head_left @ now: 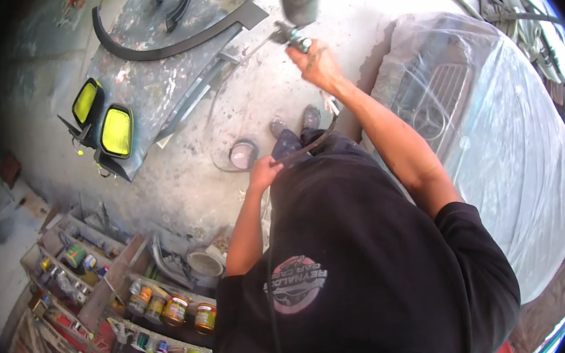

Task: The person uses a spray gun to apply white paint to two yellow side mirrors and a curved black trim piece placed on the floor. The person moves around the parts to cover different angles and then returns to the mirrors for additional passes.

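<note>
While my right hand [318, 66] is wrapped around a spray gun [293, 39], details blurred, my left hand [267, 172] is clamped on a dark hose [310, 148] down by my thigh. Hands well apart, right one reaching farther out. Gun is up off the floor [354, 3], just this side of a dark bucket [300, 8] in the view. Hose bows from near my right forearm to the left fist; can't tell where it joins the gun.

Left of the gun: flat grey panel [157, 86] with a black curved trim [179, 48] lying across it; two yellow-green-faced mirrors [116, 131] at its near end. Round tub [244, 154] near my feet. Right side: clear plastic sheeting [506, 146] over a grille [451, 88].
</note>
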A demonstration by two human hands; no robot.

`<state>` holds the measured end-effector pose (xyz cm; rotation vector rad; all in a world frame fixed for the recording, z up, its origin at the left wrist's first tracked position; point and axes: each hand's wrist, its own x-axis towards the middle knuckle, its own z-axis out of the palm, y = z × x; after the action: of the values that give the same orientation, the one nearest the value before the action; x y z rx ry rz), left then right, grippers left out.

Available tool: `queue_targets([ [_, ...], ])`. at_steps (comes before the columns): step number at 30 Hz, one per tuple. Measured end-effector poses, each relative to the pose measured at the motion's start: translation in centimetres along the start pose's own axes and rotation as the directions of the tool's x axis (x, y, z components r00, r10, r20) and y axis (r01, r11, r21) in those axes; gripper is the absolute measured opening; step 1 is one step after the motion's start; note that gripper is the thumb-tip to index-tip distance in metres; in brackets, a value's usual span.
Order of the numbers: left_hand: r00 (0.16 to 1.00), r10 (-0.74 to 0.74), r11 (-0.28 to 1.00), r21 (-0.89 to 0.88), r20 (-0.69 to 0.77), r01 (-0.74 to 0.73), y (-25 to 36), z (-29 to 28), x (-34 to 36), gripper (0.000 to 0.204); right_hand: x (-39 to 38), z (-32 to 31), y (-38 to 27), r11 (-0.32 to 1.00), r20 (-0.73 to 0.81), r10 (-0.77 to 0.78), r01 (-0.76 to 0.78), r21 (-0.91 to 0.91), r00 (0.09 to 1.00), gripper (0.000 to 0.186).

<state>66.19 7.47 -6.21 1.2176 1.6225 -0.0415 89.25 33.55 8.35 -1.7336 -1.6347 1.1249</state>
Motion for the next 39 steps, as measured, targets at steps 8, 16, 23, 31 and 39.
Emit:
queue_targets([
  [8, 0.999, 0.042, 0.999, 0.008, -0.031, -0.041, -1.0, -2.4, -0.1, 0.045, 1.8, -0.3, 2.8, 0.994, 0.207, 0.068, -0.048, -0.101, 0.976, 0.051],
  [16, 0.966, 0.061, 0.957, 0.288, -0.253, 0.015, -1.2, -0.8, 3.5, 0.026, 13.0, -11.2, 3.2, 0.978, 0.138, -0.146, 0.164, -0.127, 0.980, 0.038],
  [23, 0.913, -0.100, 0.989, 0.060, -0.395, 0.135, 6.2, 3.5, 7.9, 0.023, 20.7, -17.6, 6.7, 0.955, 0.641, -0.126, 0.268, -0.129, 0.757, 0.049],
  [31, 0.836, -0.205, 0.979, -0.093, -0.508, 0.184, 24.2, 4.9, 7.5, 0.020, 33.4, -17.0, 7.3, 0.867, 0.666, -0.358, 0.498, -0.023, 0.654, 0.045],
  [39, 0.755, -0.429, 0.877, -0.427, -0.496, 0.218, 33.6, 8.4, 10.7, 0.027, 42.0, -15.7, 4.2, 0.703, 0.697, -0.558, 0.703, 0.108, 0.451, 0.047],
])
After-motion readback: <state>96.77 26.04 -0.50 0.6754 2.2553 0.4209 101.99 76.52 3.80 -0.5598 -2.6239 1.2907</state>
